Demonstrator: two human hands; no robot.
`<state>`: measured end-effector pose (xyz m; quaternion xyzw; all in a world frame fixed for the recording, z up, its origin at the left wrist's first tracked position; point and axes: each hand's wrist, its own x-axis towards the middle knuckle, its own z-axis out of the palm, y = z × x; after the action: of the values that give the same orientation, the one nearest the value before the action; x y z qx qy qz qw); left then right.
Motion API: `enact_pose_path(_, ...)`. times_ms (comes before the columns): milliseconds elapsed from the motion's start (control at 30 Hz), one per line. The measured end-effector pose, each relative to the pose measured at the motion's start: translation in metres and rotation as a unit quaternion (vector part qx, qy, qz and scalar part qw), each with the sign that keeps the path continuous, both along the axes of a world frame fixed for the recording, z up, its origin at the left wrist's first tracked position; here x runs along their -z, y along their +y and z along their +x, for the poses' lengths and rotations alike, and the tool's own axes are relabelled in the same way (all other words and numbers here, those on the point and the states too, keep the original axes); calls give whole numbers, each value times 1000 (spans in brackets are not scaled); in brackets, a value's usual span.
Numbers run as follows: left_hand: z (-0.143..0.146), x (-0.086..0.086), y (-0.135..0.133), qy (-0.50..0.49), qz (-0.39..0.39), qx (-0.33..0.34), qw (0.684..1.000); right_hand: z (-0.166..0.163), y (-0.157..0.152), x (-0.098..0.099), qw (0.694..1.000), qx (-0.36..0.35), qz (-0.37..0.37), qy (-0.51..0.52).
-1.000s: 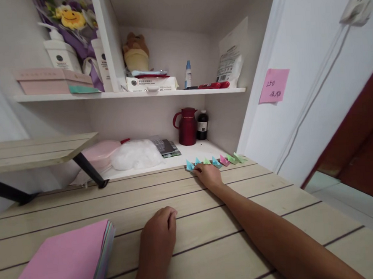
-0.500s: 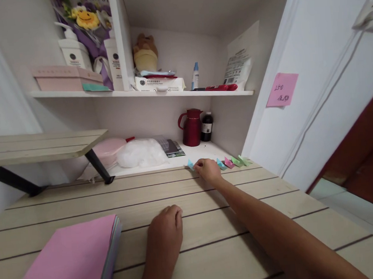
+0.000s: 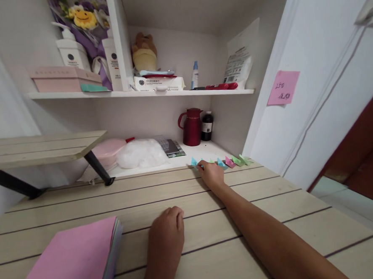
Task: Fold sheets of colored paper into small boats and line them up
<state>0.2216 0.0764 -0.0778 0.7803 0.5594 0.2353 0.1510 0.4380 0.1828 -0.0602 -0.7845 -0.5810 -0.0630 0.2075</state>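
At the table's far edge, my right hand (image 3: 212, 174) pinches the right end of a small light-blue folded paper boat (image 3: 193, 161). To its right is a row of folded paper pieces: a blue one (image 3: 221, 162), a pink one (image 3: 229, 162) and green ones (image 3: 237, 160). Bits of blue and green paper show just behind my knuckles, mostly hidden. My left hand (image 3: 166, 230) rests on the tabletop as a loose fist, nothing visible in it. A thick stack of coloured paper (image 3: 67, 258), pink on top, lies left of that hand.
A small raised wooden stand (image 3: 44, 148) on black legs is at left. Behind the slatted table (image 3: 254, 219), a white shelf holds a red jug (image 3: 192, 127), a dark bottle (image 3: 207, 126) and a white fluffy bundle (image 3: 141, 153). A pink note (image 3: 283, 87) hangs on the right wall.
My right hand and the blue paper boat have shifted slightly to the right, towards the row. My left hand has hardly moved; the view has tilted a little.
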Motion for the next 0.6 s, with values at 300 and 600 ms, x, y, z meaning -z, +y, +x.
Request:
enact_pose_path(300,0,1,1,4,4,-4,1000,5,4,5,1000,-4,-7,16)
enact_pose_path(600,1,-1,0,12,-7,-7,1000,8,5,10,999,6,7,53)
